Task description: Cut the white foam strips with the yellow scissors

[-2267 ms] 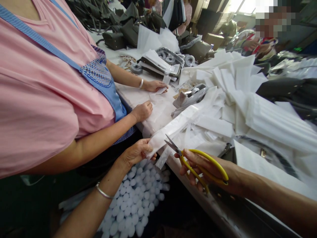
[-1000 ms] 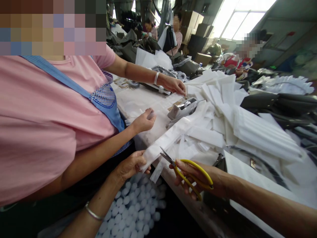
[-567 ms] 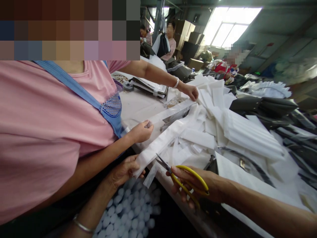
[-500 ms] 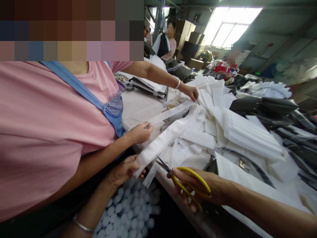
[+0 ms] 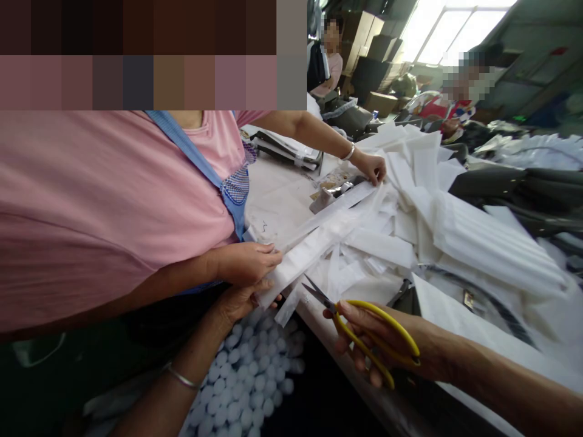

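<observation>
My left hand (image 5: 243, 298) grips the near end of a long white strip (image 5: 314, 243), which slants away across the table; some of my fingers are hidden beneath it. In my right hand (image 5: 364, 334) is a pair of scissors (image 5: 378, 325) with yellow handles, the blades parted and pointing at the strip without touching it. A co-worker in a pink shirt stands close on the left. One of that person's hands (image 5: 255, 261) is just above my left hand, by the strip's near end. Their other hand (image 5: 374, 168) pinches the far end.
White sheets and strips (image 5: 496, 243) are heaped over the table (image 5: 282, 188). Below the table edge lie many white round pieces (image 5: 246, 376). Dark bags (image 5: 523, 194) are piled at the right; cardboard boxes (image 5: 359, 39) and other people are behind.
The view has shifted, so everything sits further right. The co-worker's near hand has come down toward my left hand and the strip's end. My scissors remain parted.
</observation>
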{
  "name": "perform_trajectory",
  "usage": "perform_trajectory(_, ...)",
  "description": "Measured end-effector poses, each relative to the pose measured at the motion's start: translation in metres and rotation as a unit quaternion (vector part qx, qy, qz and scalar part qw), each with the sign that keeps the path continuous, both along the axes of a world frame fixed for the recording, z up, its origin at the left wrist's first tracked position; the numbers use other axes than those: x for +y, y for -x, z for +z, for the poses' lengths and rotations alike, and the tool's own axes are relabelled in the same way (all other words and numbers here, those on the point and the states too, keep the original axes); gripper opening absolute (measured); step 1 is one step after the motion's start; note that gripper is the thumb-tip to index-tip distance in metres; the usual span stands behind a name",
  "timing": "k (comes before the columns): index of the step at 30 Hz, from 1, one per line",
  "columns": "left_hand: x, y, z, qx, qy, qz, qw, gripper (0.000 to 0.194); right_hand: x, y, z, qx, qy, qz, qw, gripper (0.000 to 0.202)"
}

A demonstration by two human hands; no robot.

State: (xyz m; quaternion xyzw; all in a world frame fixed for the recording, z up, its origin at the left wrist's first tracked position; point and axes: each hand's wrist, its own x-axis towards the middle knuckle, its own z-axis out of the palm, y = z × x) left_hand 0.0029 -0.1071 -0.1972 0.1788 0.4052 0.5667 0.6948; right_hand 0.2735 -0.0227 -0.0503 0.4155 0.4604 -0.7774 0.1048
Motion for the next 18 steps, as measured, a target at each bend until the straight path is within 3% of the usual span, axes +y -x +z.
perform_trajectory(5, 0.005, 0.006, 0.008, -0.076, 0.034, -0.008, 0.996, 0.037, 0.002, -0.004, -0.003, -0.005, -0.002, 0.010, 1.000, 0.055)
perform_trajectory(10, 0.002, 0.029, 0.051, -0.114, 0.110, -0.070, 0.985, 0.023, 0.001, -0.001, 0.000, -0.022, -0.009, 0.012, 1.000, 0.057)
perform_trajectory(13, -0.006, 0.036, 0.071, -0.150, 0.178, -0.058, 0.971, 0.023, 0.000, 0.000, 0.000, -0.025, -0.007, 0.019, 0.999, 0.057)
perform_trajectory(15, -0.008, 0.038, 0.072, -0.124, 0.186, -0.042, 0.974, 0.022, 0.000, 0.001, 0.001, -0.022, -0.002, 0.027, 0.999, 0.057)
perform_trajectory(18, -0.006, 0.035, 0.054, 0.064, 0.064, -0.122, 0.988, 0.028, 0.001, 0.003, 0.001, -0.017, 0.000, 0.036, 0.999, 0.056)
